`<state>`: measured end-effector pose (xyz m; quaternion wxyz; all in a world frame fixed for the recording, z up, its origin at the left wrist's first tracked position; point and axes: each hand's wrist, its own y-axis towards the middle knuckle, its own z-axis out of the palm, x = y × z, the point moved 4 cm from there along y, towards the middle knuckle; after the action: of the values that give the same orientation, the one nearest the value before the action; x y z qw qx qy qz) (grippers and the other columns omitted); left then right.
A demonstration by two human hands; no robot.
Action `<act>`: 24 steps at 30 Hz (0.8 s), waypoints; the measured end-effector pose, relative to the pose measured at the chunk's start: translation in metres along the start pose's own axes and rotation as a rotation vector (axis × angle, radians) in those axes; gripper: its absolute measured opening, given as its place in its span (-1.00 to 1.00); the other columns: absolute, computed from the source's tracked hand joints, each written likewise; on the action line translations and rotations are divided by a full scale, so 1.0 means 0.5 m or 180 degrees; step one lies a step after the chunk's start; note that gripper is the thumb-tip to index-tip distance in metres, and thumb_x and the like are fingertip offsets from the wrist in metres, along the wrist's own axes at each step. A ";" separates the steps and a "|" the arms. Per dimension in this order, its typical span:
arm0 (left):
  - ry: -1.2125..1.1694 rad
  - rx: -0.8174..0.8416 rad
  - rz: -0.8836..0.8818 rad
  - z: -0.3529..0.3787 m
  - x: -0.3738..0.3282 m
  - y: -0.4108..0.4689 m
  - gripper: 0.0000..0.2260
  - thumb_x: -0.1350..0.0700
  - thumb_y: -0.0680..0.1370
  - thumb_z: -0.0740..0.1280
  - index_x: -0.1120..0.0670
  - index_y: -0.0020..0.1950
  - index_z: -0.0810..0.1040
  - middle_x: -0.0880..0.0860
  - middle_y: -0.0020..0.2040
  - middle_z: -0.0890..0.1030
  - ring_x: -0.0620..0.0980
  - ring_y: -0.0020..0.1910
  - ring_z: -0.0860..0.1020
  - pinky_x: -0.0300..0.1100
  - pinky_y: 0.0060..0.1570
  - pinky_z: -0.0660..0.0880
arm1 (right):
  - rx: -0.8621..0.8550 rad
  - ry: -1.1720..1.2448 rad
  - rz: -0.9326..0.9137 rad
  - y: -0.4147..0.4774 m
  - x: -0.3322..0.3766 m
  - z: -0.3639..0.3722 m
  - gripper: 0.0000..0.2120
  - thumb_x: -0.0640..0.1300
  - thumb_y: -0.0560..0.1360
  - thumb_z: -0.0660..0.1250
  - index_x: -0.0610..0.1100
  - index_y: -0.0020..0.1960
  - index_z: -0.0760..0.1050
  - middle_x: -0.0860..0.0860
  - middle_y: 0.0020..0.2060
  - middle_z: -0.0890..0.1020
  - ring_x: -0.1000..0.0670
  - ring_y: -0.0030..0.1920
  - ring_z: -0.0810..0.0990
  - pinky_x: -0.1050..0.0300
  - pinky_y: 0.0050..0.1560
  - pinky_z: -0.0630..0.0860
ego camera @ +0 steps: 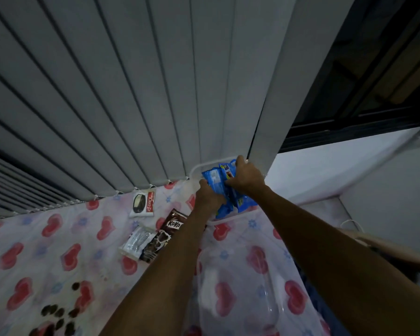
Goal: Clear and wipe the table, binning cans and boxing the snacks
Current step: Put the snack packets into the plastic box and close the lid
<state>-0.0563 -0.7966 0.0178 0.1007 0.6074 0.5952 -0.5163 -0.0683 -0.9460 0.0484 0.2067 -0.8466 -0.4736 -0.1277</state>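
Note:
Both my hands reach to the far end of the table, where a white box (196, 168) stands against the blinds. My left hand (207, 194) and my right hand (246, 177) grip blue snack packets (224, 190) that sit inside the box. On the heart-patterned tablecloth (46, 238) lie a white Choco Pie packet (142, 202), a brown Koko packet (164, 235) and a silvery white packet (137, 242). Dark crumbs or spilled bits (58, 311) dot the cloth at the near left.
A clear plastic lid or container (238, 294) lies on the cloth under my right arm. Grey vertical blinds (131, 93) hang along the table's far edge. A cardboard box (386, 251) sits beyond the table's right edge, by a white wall.

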 end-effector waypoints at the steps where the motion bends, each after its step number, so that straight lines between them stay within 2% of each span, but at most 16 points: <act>1: 0.0051 -0.0012 -0.0049 0.004 0.005 0.003 -0.32 0.28 0.42 0.51 0.17 0.44 0.24 0.18 0.31 0.55 0.19 0.27 0.54 -0.11 0.01 0.41 | 0.0009 -0.0036 0.0011 0.005 -0.005 0.011 -0.38 0.03 0.37 0.55 -0.12 0.27 0.31 -0.19 0.08 0.56 -0.14 -0.01 0.60 0.00 -0.15 0.58; 3: 0.0140 0.0000 -0.0124 0.013 0.014 0.008 -0.35 0.30 0.44 0.49 0.19 0.44 0.24 0.19 0.31 0.54 0.19 0.27 0.53 -0.13 0.00 0.39 | 0.0017 -0.0034 -0.0028 0.011 -0.015 0.034 -0.39 0.06 0.37 0.55 -0.11 0.26 0.32 -0.15 0.05 0.58 -0.12 -0.01 0.61 0.00 -0.12 0.62; 6: 0.0175 0.0029 -0.0188 0.026 0.026 0.018 -0.31 0.32 0.44 0.49 0.19 0.46 0.21 0.19 0.31 0.52 0.19 0.28 0.52 -0.15 0.02 0.39 | -0.0038 0.0063 -0.0107 0.018 -0.030 0.061 -0.47 0.03 0.41 0.52 -0.11 0.22 0.33 -0.11 0.03 0.56 -0.06 -0.07 0.56 0.09 -0.23 0.51; 8: 0.0180 0.0025 -0.0175 0.037 0.038 0.031 -0.25 0.30 0.43 0.50 0.18 0.50 0.17 0.18 0.30 0.53 0.18 0.25 0.53 -0.13 0.03 0.42 | -0.0056 0.0027 -0.0127 0.024 -0.042 0.079 -0.50 0.03 0.44 0.48 -0.11 0.23 0.33 -0.11 0.03 0.56 -0.06 -0.09 0.55 0.10 -0.24 0.47; 11: 0.0241 0.0103 -0.0095 0.049 0.046 0.041 -0.18 0.28 0.42 0.51 0.13 0.54 0.09 0.15 0.28 0.54 0.17 0.22 0.55 -0.08 0.05 0.47 | 0.0050 0.0014 -0.0068 0.028 -0.060 0.106 -0.49 0.01 0.50 0.43 -0.13 0.32 0.30 -0.11 0.05 0.58 -0.08 -0.06 0.59 0.07 -0.18 0.51; 14: 0.0428 0.0172 0.0067 0.064 0.058 0.055 -0.23 0.25 0.39 0.50 0.09 0.51 0.19 0.12 0.23 0.57 0.20 0.22 0.58 -0.03 0.03 0.53 | 0.0115 -0.0014 0.0017 0.030 -0.078 0.128 -0.53 0.03 0.54 0.39 -0.13 0.32 0.31 -0.12 0.07 0.57 -0.11 0.01 0.61 0.02 -0.07 0.57; 17: 0.0680 0.0237 0.0071 0.083 0.071 0.060 -0.29 0.26 0.48 0.45 0.11 0.56 0.20 0.18 0.34 0.53 0.23 0.29 0.53 -0.06 0.08 0.48 | 0.0140 -0.0056 0.0044 0.032 -0.091 0.146 -0.53 0.02 0.57 0.34 -0.13 0.37 0.28 -0.17 0.09 0.56 -0.15 0.01 0.61 0.01 -0.06 0.57; 21: 0.0933 0.0229 0.0075 0.096 0.074 0.064 -0.30 0.15 0.56 0.39 0.06 0.63 0.12 0.26 0.39 0.50 0.28 0.31 0.52 0.07 0.26 0.51 | 0.0188 -0.0098 0.0154 0.023 -0.101 0.167 -0.48 -0.01 0.64 0.25 -0.14 0.52 0.18 -0.21 0.18 0.53 -0.19 0.11 0.61 -0.02 0.03 0.56; 24: 0.1137 0.0281 -0.0002 0.101 0.077 0.073 -0.29 0.05 0.55 0.38 0.04 0.62 0.11 0.27 0.38 0.47 0.29 0.30 0.51 0.14 0.28 0.52 | 0.0228 -0.0071 0.0181 0.016 -0.098 0.172 -0.44 -0.01 0.63 0.26 -0.14 0.53 0.15 -0.21 0.20 0.53 -0.17 0.12 0.61 -0.03 0.06 0.59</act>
<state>-0.0608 -0.8198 -0.0513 -0.0336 0.6931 0.5806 -0.4259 -0.0852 -0.9457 -0.0496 0.2351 -0.8531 -0.4559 -0.0953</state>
